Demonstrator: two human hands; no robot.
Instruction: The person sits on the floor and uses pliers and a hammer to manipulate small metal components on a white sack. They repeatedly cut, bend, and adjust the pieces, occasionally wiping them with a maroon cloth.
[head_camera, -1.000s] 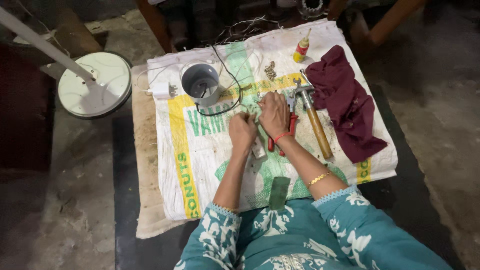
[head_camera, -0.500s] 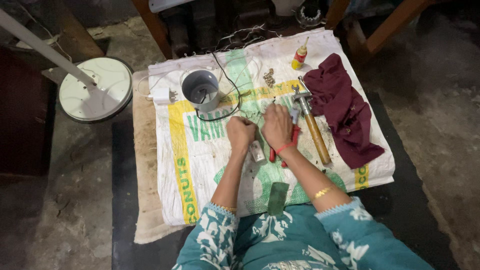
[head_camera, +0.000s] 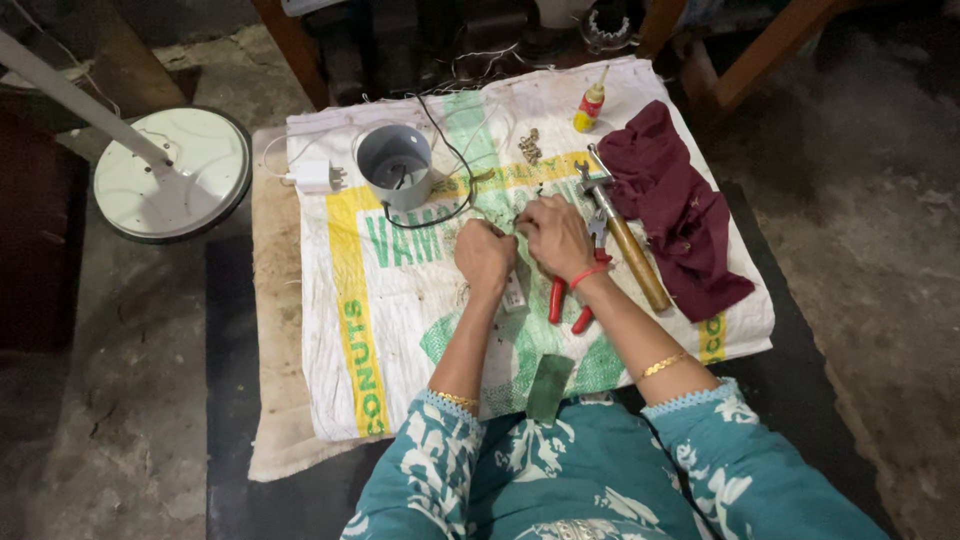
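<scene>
My left hand (head_camera: 485, 255) is closed into a fist over the middle of a white woven sack (head_camera: 400, 340) with green and yellow print. My right hand (head_camera: 556, 235) is curled close beside it, the fingertips of both meeting over something small that I cannot make out. Red-handled pliers (head_camera: 558, 297) lie on the sack partly under my right wrist. A wooden-handled hammer (head_camera: 628, 244) lies just right of my right hand.
A grey pot (head_camera: 396, 165) with a black wire (head_camera: 455, 165) running out of it stands at the back left of the sack. A maroon cloth (head_camera: 672, 205), a small yellow bottle (head_camera: 589, 103), a white plug (head_camera: 314, 176) and a round white stand base (head_camera: 172, 172) are around.
Both hands stay together over the sack with only slight shifts; the view has drifted a little.
</scene>
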